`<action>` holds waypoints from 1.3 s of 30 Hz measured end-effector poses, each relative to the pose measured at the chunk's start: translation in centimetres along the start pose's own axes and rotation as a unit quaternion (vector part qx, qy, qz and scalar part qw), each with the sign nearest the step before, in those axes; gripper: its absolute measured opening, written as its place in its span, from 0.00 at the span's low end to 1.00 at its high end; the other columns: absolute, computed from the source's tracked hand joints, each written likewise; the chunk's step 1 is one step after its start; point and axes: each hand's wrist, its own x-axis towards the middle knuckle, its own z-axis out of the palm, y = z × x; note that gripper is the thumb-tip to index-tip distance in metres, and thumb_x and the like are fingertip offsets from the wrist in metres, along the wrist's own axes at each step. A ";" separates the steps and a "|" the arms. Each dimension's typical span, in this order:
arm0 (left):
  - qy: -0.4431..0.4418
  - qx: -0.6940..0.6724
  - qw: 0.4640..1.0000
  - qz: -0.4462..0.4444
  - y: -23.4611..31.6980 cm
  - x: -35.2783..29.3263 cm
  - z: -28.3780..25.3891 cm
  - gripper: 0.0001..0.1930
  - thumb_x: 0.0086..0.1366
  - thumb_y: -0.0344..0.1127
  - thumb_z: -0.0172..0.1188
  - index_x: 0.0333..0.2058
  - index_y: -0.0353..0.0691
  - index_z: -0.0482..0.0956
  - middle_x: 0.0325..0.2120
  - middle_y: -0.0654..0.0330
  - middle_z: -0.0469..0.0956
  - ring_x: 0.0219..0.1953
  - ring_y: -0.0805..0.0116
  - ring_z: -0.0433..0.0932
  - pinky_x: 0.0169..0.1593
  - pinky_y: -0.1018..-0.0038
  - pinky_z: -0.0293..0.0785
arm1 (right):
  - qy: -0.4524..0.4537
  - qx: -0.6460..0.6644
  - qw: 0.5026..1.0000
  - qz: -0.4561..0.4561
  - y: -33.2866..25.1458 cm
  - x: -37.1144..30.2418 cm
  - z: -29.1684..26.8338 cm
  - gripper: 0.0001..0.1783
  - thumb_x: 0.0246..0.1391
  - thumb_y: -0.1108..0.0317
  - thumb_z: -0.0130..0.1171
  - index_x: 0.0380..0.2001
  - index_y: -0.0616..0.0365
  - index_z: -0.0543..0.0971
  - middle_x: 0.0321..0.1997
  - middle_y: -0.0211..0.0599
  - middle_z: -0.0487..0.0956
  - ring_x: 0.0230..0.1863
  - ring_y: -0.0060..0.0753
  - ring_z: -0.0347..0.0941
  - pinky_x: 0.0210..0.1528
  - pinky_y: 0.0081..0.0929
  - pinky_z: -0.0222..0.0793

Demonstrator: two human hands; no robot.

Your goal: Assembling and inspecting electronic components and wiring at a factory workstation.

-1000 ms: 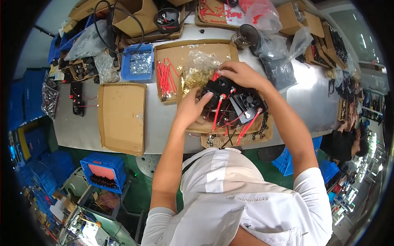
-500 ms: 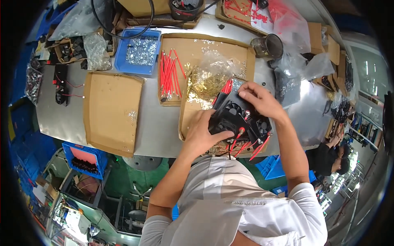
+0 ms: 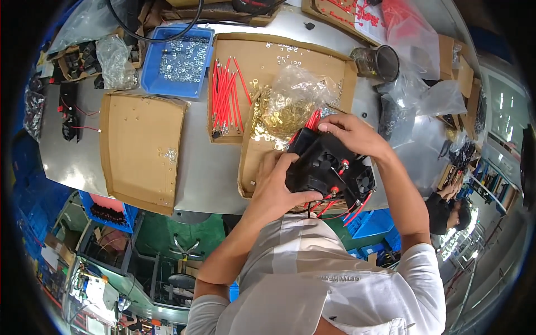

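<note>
Grey metal covers the table (image 3: 206, 167) in front of you, crowded with cardboard trays and bags. Your left hand (image 3: 279, 187) is clamped on the near side of a black fan unit (image 3: 329, 167), fingers wrapped under its edge. Your right hand (image 3: 352, 134) is closed over the unit's far top corner, fingertips pinching at the red leads there. You hold the unit tilted, just above the table's near edge and over a cardboard tray (image 3: 248, 167). Red wires (image 3: 349, 209) hang from its underside toward your white shirt.

Just beyond your hands, a clear bag (image 3: 290, 103) of small brass terminals lies in a larger tray (image 3: 262, 56), some of them spilled loose beside it. To the left in that same tray lies a bundle of red cables (image 3: 226, 95). Farther left, a blue bin (image 3: 178, 61) holds small silvery washers, and below it sits a flat cardboard lid (image 3: 139, 151). At the table's left end lie dark parts with thin red wires (image 3: 70, 114). To your right, a dark cup (image 3: 379, 62) stands near crumpled clear bags (image 3: 424, 95). At the far right edge, another person (image 3: 452, 209) is partly visible, well apart from you.
</note>
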 end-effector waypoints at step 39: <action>-0.016 0.046 0.994 0.099 0.6 -2.4 0.7 0.31 0.33 0.38 0.73 0.39 0.38 0.71 0.61 0.46 0.58 0.52 0.46 0.67 0.53 0.56 0.63 | -0.053 -0.445 0.793 -0.414 1.2 4.2 -1.3 0.21 0.46 0.67 0.52 0.47 0.45 0.76 0.27 0.29 0.72 0.32 0.31 0.73 0.34 0.27 0.73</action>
